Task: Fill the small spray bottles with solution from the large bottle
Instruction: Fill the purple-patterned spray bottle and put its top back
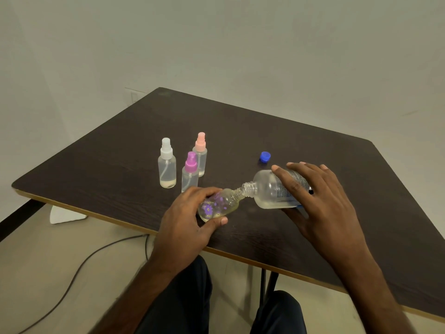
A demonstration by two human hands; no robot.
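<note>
Left hand (187, 220) around clear, rounded floral bottle (218, 206)

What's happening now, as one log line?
left hand: holds flowered bottle tilted | right hand: tips large bottle, mouth to mouth | blue cap: off, on table

clear plastic bottles (167, 168), matt wood-grain table (115, 150)

The dark bench (240, 131) carries a white-topped bottle (167, 171), purple-topped bottle (190, 177) and pink-topped bottle (201, 156), upright, clustered toward its left edge; a blue cap (265, 157) lies apart, toward the far edge
</note>
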